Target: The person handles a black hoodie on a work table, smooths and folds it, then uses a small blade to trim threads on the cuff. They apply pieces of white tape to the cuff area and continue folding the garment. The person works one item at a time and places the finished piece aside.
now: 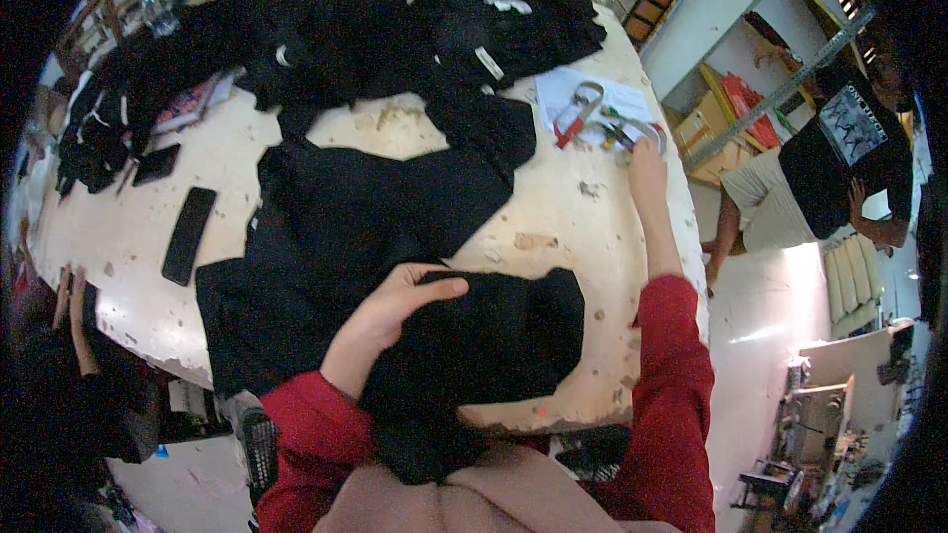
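My left hand grips the top edge of a folded black cloth that hangs over the near edge of the worn white table, its thumb lying on top. More black fabric spreads beyond it. My right hand is stretched to the table's right side, fingers curled at a cluster of small tools, some with red or yellow parts, lying on white paper. What, if anything, those fingers hold is too small to make out.
Piled black garments cover the far table. Two dark phones and a booklet lie left, near a plastic bottle. A person stands right, beside shelving; another person's hand is at the left edge.
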Demonstrator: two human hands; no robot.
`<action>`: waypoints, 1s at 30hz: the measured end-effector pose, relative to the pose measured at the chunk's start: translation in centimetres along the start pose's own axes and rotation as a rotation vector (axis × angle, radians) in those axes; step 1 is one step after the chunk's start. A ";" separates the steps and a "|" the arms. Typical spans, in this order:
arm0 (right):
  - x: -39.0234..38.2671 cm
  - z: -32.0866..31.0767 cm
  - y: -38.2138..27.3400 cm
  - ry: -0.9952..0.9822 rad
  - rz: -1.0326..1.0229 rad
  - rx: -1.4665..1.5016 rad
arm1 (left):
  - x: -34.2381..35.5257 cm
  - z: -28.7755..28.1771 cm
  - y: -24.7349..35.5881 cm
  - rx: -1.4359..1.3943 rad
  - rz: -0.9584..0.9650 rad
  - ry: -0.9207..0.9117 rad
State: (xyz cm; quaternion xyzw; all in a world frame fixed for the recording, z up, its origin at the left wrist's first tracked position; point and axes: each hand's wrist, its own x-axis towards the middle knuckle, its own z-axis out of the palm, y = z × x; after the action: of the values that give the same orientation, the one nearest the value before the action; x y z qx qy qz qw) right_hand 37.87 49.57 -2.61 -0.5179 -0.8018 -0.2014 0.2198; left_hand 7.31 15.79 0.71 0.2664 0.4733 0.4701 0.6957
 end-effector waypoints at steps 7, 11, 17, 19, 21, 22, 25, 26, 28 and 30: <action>-5.4 -15.3 -12.7 -0.517 0.435 1.516 | -0.9 2.7 3.3 0.205 0.155 0.013; -7.4 -20.9 -15.6 -0.581 0.339 1.652 | -1.5 5.2 6.9 0.146 0.141 -0.135; -7.9 -24.9 -15.4 -0.626 0.180 1.653 | -3.2 6.2 8.3 0.157 0.230 -0.099; -8.6 -25.0 -15.9 -0.471 0.107 1.553 | -3.4 6.2 8.2 0.147 0.220 -0.094; -8.6 -25.1 -15.8 -0.270 -0.074 1.336 | -3.5 6.4 8.4 0.150 0.208 -0.102; -8.7 -25.2 -16.0 -0.210 -0.104 1.295 | -3.6 6.4 8.4 0.156 0.218 -0.095; -8.9 -25.3 -15.9 -0.126 -0.174 1.238 | -3.3 6.2 8.4 0.174 0.199 -0.116; -9.0 -25.3 -15.8 -0.113 -0.195 1.229 | -3.2 6.1 8.4 0.180 0.186 -0.131; -9.4 -24.9 -16.0 -0.073 -0.242 1.162 | -3.0 6.3 8.2 0.219 0.219 -0.113; -9.5 -24.3 -16.5 -0.103 -0.295 1.071 | -2.9 6.5 7.9 0.331 0.262 -0.075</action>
State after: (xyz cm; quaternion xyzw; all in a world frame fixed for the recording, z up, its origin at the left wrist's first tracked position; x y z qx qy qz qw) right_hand 29.73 22.83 10.43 -0.2253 -0.8659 0.2311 0.3822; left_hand 9.74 16.94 10.96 0.4534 0.4791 0.4624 0.5926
